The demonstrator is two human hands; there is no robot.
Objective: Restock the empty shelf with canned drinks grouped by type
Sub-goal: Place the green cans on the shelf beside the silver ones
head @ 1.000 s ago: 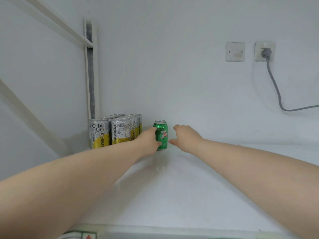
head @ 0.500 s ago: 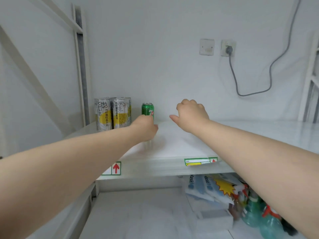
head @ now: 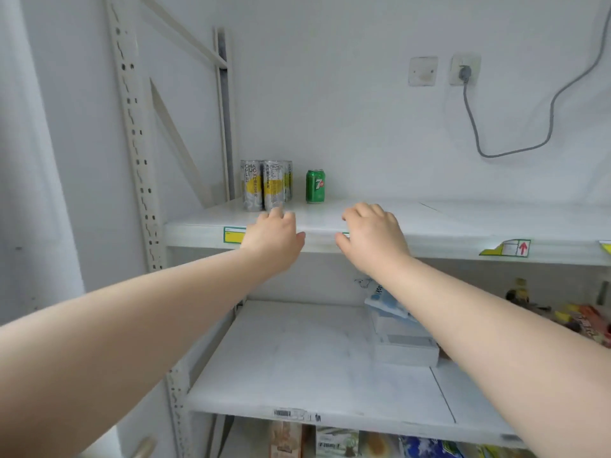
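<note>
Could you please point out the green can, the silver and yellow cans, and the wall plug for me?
green can (head: 315,188), head view, middle of its label.
silver and yellow cans (head: 273,186), head view, yellow patch of a front can.
wall plug (head: 465,71), head view, the plug's grey body.

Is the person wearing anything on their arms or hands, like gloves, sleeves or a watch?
No. The left hand and the right hand are bare, with no gloves and no rings that show. The left forearm and the right forearm are bare too: no sleeve, watch or bracelet comes into view.
</note>
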